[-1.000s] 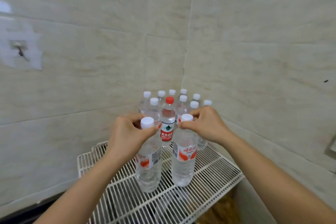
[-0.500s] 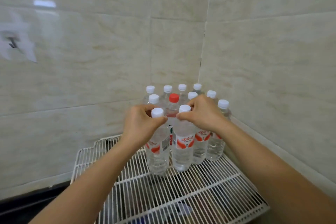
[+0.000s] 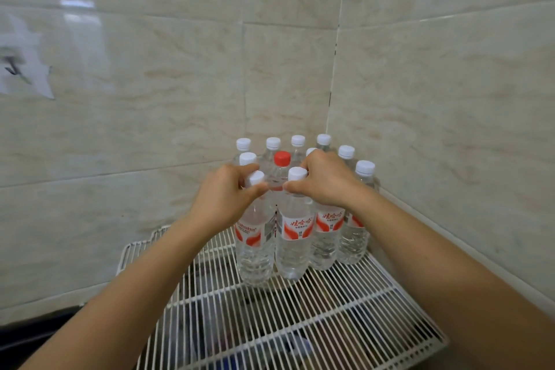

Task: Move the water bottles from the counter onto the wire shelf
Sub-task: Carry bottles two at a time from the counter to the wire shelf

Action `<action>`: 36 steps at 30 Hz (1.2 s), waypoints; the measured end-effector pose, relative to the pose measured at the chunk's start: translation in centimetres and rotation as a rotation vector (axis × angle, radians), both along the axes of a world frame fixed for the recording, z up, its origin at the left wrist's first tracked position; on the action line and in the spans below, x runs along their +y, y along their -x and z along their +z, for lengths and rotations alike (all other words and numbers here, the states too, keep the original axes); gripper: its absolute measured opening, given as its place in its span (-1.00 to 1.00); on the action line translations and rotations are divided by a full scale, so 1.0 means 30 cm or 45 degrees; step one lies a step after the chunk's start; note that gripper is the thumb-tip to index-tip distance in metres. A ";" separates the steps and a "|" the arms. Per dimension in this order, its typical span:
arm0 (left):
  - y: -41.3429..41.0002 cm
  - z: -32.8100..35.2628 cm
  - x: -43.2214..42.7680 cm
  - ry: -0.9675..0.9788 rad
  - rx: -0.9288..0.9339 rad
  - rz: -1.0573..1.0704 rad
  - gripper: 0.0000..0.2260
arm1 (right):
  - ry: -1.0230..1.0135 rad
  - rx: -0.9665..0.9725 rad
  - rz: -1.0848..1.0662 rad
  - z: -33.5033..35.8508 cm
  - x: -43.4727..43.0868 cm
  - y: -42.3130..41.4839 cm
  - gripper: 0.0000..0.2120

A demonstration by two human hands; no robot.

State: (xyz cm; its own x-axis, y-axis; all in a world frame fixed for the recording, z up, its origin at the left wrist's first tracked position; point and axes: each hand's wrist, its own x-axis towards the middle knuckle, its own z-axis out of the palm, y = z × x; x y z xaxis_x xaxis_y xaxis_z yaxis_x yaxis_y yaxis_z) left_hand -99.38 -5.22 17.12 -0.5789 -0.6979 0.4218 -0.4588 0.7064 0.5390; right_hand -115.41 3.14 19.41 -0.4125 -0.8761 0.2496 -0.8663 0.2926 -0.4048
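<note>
Water bottles, upright on wire shelf (image 3: 300, 309) in tiled corner: 11 caps visible, 10 white, 1 red cap (image 3: 282, 158). The 2 front bottles are each held at the neck: left grip (image 3: 222, 201) clasps the left front bottle (image 3: 255, 249), right grip (image 3: 327, 186) the right front bottle (image 3: 292, 243).

rear bottles (image 3: 298, 141): bodies hidden | wire shelf (image 3: 330, 312): front corner cut off
</note>
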 end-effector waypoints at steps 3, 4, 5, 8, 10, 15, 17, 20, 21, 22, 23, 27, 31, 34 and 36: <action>-0.004 0.016 -0.002 -0.018 0.013 -0.048 -0.90 | -0.010 -0.005 0.008 0.004 0.002 -0.006 -0.60; -0.004 0.024 -0.002 -0.023 0.004 -0.062 -0.88 | -0.013 -0.009 0.013 0.006 0.004 -0.008 -0.60; -0.003 0.032 -0.005 -0.020 -0.032 -0.090 -0.87 | -0.018 -0.011 0.015 0.009 0.006 -0.011 -0.61; -0.013 0.064 -0.017 -0.034 -0.182 -0.200 -0.85 | -0.031 -0.005 0.016 0.014 0.009 -0.012 -0.63; -0.030 0.092 -0.035 -0.085 -0.266 -0.273 -0.76 | -0.039 -0.012 0.009 0.018 0.013 -0.013 -0.63; -0.028 0.086 -0.019 0.026 -0.302 -0.097 -0.75 | -0.061 -0.012 -0.001 0.021 0.023 -0.026 -0.64; -0.013 0.061 -0.002 0.098 -0.224 0.070 -0.64 | -0.060 -0.014 -0.001 0.021 0.024 -0.027 -0.66; 0.002 0.058 0.015 0.065 -0.167 0.087 -0.65 | -0.045 -0.029 0.001 0.015 0.026 -0.023 -0.65; 0.003 0.065 0.018 0.025 -0.151 0.056 -0.67 | -0.026 -0.045 0.000 0.009 0.024 -0.020 -0.65; 0.004 0.070 0.021 -0.010 -0.142 0.025 -0.67 | -0.001 -0.061 -0.003 0.002 0.019 -0.017 -0.63; 0.005 0.071 0.020 -0.032 -0.128 -0.004 -0.69 | 0.023 -0.078 -0.006 -0.005 0.013 -0.014 -0.62; 0.010 0.052 0.002 -0.079 -0.062 -0.104 -0.81 | 0.039 -0.106 -0.013 -0.007 -0.006 -0.009 -0.61; 0.015 0.037 -0.032 -0.081 -0.032 -0.154 -0.84 | 0.059 -0.110 -0.013 -0.011 -0.008 -0.003 -0.61; 0.015 0.032 -0.043 -0.103 -0.034 -0.182 -0.86 | 0.065 -0.088 0.006 -0.016 -0.011 -0.006 -0.61; 0.014 0.034 -0.042 -0.111 -0.038 -0.187 -0.88 | 0.065 -0.072 0.014 -0.017 -0.013 -0.009 -0.61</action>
State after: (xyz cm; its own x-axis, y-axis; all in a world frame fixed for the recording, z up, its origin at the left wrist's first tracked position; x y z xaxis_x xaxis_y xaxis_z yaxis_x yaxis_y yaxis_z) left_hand -99.81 -6.47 18.13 -0.6889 -0.6378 0.3443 -0.3708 0.7183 0.5887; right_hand -115.13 2.74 18.90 -0.4175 -0.8673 0.2709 -0.8448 0.2608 -0.4672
